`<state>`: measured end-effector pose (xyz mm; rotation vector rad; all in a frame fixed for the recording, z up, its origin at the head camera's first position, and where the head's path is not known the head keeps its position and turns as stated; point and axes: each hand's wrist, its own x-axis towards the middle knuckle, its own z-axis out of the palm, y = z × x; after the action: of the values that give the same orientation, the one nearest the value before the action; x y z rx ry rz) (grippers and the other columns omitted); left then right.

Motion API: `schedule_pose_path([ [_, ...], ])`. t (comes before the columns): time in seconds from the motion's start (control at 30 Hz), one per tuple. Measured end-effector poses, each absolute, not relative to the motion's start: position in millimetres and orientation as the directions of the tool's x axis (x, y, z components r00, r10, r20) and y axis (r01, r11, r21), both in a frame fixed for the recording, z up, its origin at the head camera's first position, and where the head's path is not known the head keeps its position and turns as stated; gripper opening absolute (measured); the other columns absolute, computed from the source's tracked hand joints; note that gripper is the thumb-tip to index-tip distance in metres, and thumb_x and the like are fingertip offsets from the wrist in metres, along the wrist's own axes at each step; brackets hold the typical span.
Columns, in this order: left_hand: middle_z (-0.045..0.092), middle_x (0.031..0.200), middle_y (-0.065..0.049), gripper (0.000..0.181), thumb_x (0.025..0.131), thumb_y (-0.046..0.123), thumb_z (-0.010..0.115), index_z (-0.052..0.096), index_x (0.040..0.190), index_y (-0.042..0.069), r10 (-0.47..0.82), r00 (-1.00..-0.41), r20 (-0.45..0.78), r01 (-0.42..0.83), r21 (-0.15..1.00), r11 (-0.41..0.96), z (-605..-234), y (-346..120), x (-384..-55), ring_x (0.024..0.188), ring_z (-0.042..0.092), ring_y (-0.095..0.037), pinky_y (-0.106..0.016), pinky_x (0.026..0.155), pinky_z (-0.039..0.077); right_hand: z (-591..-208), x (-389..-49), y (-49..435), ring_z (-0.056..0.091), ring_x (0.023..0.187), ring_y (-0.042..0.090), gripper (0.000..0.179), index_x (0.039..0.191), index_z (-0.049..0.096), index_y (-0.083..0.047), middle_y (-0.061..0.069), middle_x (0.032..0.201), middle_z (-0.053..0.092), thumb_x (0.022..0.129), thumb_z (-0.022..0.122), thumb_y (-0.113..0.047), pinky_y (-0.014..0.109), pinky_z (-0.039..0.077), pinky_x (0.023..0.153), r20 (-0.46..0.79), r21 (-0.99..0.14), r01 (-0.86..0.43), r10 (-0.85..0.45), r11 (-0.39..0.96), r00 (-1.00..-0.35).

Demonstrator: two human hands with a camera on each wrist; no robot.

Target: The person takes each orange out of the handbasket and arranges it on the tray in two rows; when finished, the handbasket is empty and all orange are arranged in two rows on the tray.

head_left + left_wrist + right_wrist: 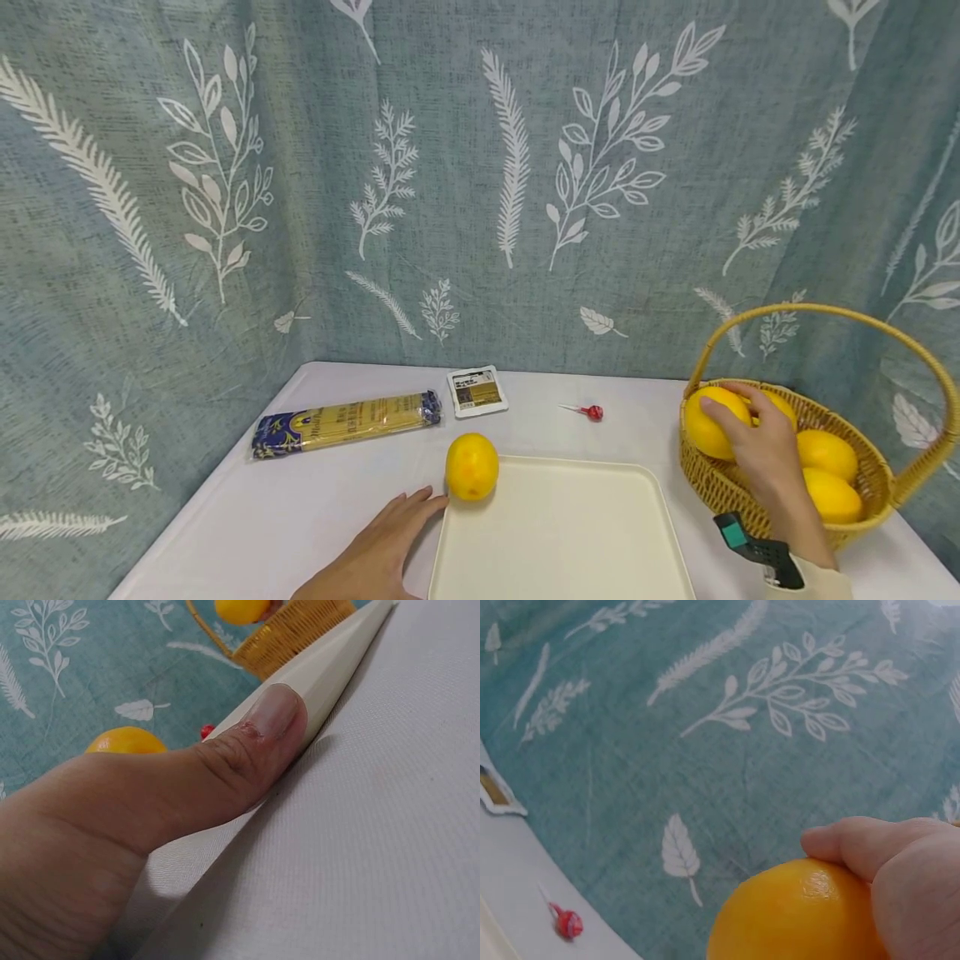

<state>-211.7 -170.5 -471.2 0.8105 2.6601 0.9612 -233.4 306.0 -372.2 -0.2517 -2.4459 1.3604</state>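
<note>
I'm watching a leaf-print curtain (465,125) fill the far side, behind the cream tray (558,533) I take my bearings from. The white table (315,500) spreads under and around that tray. To the tray's right I have the wicker basket (705,483), its tall handle arching up. Smaller than these, a pasta packet (360,423) lies beyond the tray and off to its left.

My left hand (386,542) is at the tray's left edge, fingers stretched out and gripping nothing; on the left wrist view its thumb lies along the tray's rim. My right hand (761,450), to the tray's right, has thumb and fingers gripping a lemon (708,425) at the basket's tray side; I can't tell whether that fruit touches anything below it. I count three other lemons (827,455) in the basket, partly hidden, and a single lemon (472,467) sits in the tray's far left corner.

Beyond that corner lies a small flat pack (477,391). Smallest of all, a red lollipop (594,412) lies past the tray's far edge.
</note>
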Motion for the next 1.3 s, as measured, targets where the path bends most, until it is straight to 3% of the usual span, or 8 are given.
schedule_pose_path([
  [0.2,0.027,0.164,-0.017,0.114,0.064,0.073,0.083,0.03,0.157,0.033,0.54,-0.84,-0.049,0.381,0.655,0.653,-470.3,-170.8,-211.9,0.147,0.025,-0.049,-0.077,0.113,0.022,-368.7,-235.0,289.5,0.054,0.109,0.029,0.07,0.147,0.044,-0.008,0.02,0.137,0.044,0.098,0.062,-0.053,0.02,0.052,0.072,0.18,-0.845,-0.004,0.277,0.535,-0.944],
  [0.47,0.027,0.164,-0.017,0.114,0.065,0.073,0.081,0.03,0.158,0.031,0.538,-0.841,-0.058,0.374,0.656,0.656,-470.8,-170.8,-211.4,0.148,0.024,-0.049,-0.077,0.113,0.022,-373.4,-240.9,269.6,0.054,0.11,0.033,0.067,0.146,0.043,-0.008,0.02,0.135,0.043,0.097,0.065,-0.047,0.027,0.054,0.08,0.177,-0.856,-0.034,0.232,0.515,-0.957],
  [0.8,0.029,0.163,-0.017,0.116,0.063,0.074,0.082,0.031,0.157,0.03,0.548,-0.836,-0.026,0.405,0.644,0.648,-472.5,-170.1,-213.3,0.148,0.025,-0.047,-0.075,0.115,0.022,-378.6,-245.3,245.9,0.056,0.106,0.031,0.061,0.139,0.048,-0.008,0.017,0.131,0.05,0.096,0.067,-0.047,0.027,0.054,0.081,0.177,-0.856,-0.041,0.218,0.515,-0.96],
  [1.3,0.028,0.164,-0.017,0.115,0.064,0.073,0.083,0.031,0.157,0.03,0.549,-0.834,-0.049,0.387,0.657,0.647,-470.5,-169.4,-212.4,0.148,0.024,-0.048,-0.076,0.114,0.02,-403.1,-258.5,199.2,0.061,0.099,0.026,0.047,0.125,0.06,-0.007,0.015,0.119,0.061,0.091,0.077,-0.035,0.033,0.057,0.081,0.216,-0.821,-0.123,0.103,0.557,-0.971],
])
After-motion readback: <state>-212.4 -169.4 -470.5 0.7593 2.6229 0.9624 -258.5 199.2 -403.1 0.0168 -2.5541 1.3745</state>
